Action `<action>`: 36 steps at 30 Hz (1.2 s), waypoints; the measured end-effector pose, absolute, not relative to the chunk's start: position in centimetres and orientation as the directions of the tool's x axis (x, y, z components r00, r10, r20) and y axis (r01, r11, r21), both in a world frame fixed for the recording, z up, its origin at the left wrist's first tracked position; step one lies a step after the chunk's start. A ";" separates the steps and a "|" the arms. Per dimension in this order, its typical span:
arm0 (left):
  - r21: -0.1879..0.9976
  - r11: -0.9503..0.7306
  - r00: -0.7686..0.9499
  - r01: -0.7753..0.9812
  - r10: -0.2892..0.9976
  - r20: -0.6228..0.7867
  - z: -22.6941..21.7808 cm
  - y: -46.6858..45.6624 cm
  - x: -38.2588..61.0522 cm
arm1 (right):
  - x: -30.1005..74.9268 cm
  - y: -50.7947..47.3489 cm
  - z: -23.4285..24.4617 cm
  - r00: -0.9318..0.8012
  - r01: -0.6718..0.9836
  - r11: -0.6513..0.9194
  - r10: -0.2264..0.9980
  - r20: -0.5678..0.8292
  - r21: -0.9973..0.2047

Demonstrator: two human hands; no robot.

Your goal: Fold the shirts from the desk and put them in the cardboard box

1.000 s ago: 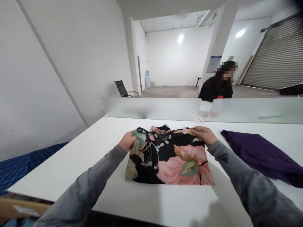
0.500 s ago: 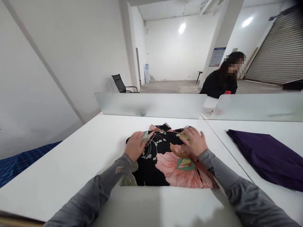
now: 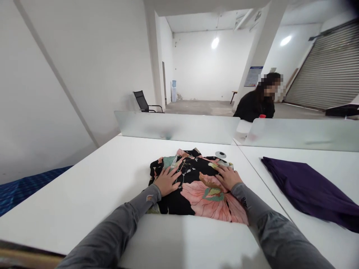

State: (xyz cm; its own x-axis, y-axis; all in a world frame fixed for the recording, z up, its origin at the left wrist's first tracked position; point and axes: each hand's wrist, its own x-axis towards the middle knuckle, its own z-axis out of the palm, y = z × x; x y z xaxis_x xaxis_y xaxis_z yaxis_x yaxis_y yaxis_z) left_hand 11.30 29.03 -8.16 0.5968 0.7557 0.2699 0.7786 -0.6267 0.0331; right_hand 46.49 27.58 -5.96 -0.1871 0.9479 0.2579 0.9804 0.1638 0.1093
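A folded black floral shirt [image 3: 179, 201] with large pink flowers lies on the white table [image 3: 98, 186] in front of me, its collar at the far end. My left hand [image 3: 167, 181] rests flat on the shirt's left side, fingers spread. On the right side, my right hand [image 3: 226, 177] lies palm down on the cloth, its fingers stretched out toward the middle. Neither hand grips the fabric. Grey sleeves cover both my forearms.
A folded dark purple cloth [image 3: 305, 186] lies to the right, past the table seam. Frosted dividers [image 3: 179, 127] line the table's far edge, near a round grommet [image 3: 221, 154]. Beyond sit a person in black [image 3: 254, 104] and a black chair [image 3: 141, 101]. Blue patterned fabric [image 3: 30, 186] is at left.
Both hands have come down and settled flat on the shirt, the left one shifting inward and nearer to me. The round grommet shows now beyond the shirt. The camera view has tilted slightly.
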 end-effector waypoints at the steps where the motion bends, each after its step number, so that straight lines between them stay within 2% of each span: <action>1: 0.022 -0.653 0.630 0.757 0.739 0.239 -7.9 29.2 11.0 | 46.4 26.4 -5.8 -0.202 0.977 0.180 0.947 0.249 0.111; 3: -0.011 -0.710 0.700 0.705 0.692 0.179 -6.9 29.6 10.3 | 46.0 23.4 -5.5 -0.263 0.964 0.248 0.935 0.237 0.094; 5: -0.065 -0.715 0.713 0.696 0.679 0.176 -5.7 29.9 9.5 | 45.5 19.9 -5.1 -0.353 0.933 0.358 0.906 0.235 0.022; 7: -0.114 -0.652 0.658 0.749 0.714 0.239 -4.4 29.6 8.6 | 45.5 16.3 -4.4 -0.468 0.862 0.493 0.863 0.190 -0.115; 10: -0.088 -0.580 0.575 0.810 0.754 0.318 -3.2 26.9 6.8 | 46.7 11.7 -3.3 -0.573 0.753 0.582 0.809 0.129 -0.306; 12: -0.072 -0.606 0.599 0.792 0.750 0.281 -3.0 23.4 5.2 | 48.3 9.9 -3.1 -0.557 0.769 0.581 0.813 0.167 -0.267; 15: -0.108 -0.644 0.653 0.758 0.748 0.117 -3.6 17.0 3.1 | 50.2 9.5 -3.8 -0.512 0.842 0.538 0.818 0.264 -0.036; 17: -0.111 -0.662 0.669 0.742 0.742 0.050 -4.1 13.4 2.8 | 50.5 10.9 -4.3 -0.506 0.856 0.513 0.805 0.310 0.065; 20: -0.065 -0.750 0.751 0.658 0.648 0.128 -5.1 10.8 4.8 | 48.7 14.7 -4.3 -0.584 0.799 0.598 0.742 0.330 0.068; 23: -0.006 -0.848 0.816 0.530 0.508 0.275 -6.1 11.0 7.8 | 45.7 18.1 -4.0 -0.716 0.646 0.761 0.629 0.303 -0.053; 26: 0.137 -0.891 0.828 0.432 0.452 0.331 -6.6 11.6 9.0 | 43.8 19.1 -4.1 -0.749 0.508 0.808 0.586 0.309 -0.300; 28: 0.338 -0.887 0.842 0.314 0.425 0.333 -6.2 11.1 8.5 | 43.7 18.3 -3.9 -0.709 0.476 0.733 0.647 0.280 -0.486; 30: 0.589 -0.785 0.832 0.193 0.449 0.326 -5.2 9.9 7.5 | 44.1 17.0 -3.0 -0.677 0.472 0.597 0.717 0.167 -0.649; 33: 0.864 -0.482 0.723 0.145 0.648 0.240 -3.5 8.5 6.2 | 44.3 16.0 -0.3 -0.677 0.473 0.382 0.734 -0.051 -0.794; 36: 0.977 -0.181 0.485 0.115 0.868 0.104 -2.4 10.1 5.9 | 43.3 18.1 2.0 -0.655 0.442 0.300 0.752 -0.075 -0.846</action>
State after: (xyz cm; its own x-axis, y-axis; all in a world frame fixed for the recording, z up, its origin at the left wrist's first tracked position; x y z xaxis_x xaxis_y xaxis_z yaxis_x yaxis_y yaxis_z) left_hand 5.94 10.10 -2.41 0.4848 0.8684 0.1036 0.1153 -0.1808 0.9767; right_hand 43.29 18.12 2.01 -0.6547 0.7521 -0.0749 0.4415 0.3001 -0.8456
